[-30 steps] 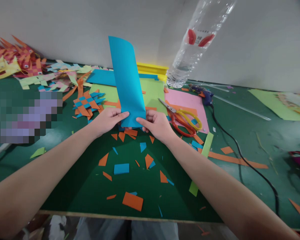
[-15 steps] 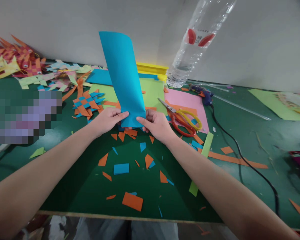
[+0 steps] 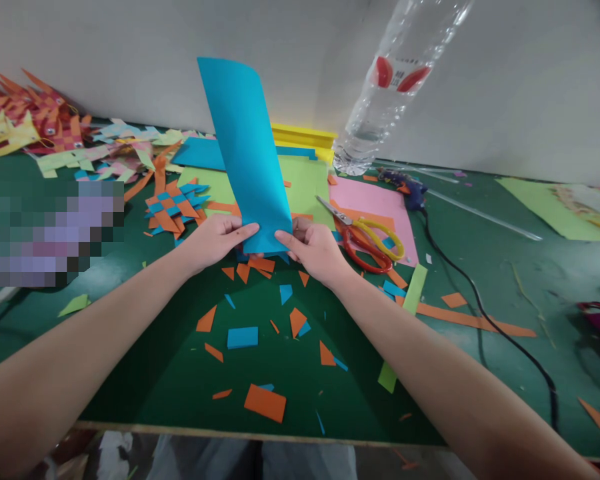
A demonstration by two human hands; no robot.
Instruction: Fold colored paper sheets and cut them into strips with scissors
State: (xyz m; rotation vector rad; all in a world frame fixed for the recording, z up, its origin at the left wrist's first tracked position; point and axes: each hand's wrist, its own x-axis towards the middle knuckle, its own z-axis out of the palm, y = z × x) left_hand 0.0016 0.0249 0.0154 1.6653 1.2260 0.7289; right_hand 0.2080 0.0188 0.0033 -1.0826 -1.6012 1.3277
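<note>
1. Pinching low on the blue sheet (image 3: 247,153), left hand (image 3: 223,239) one side, right hand (image 3: 314,245) the other; rest of it stands above the grip.
2. Looks like a lining-up step imo; next move calls for even pressure.
3. Scissors (image 3: 347,221) just right, woven piece (image 3: 173,208) left.

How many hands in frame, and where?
2: left hand gripping the lower left edge of the blue paper, right hand gripping its lower right edge. Some fingers are hidden behind it; no other hands show.
</note>
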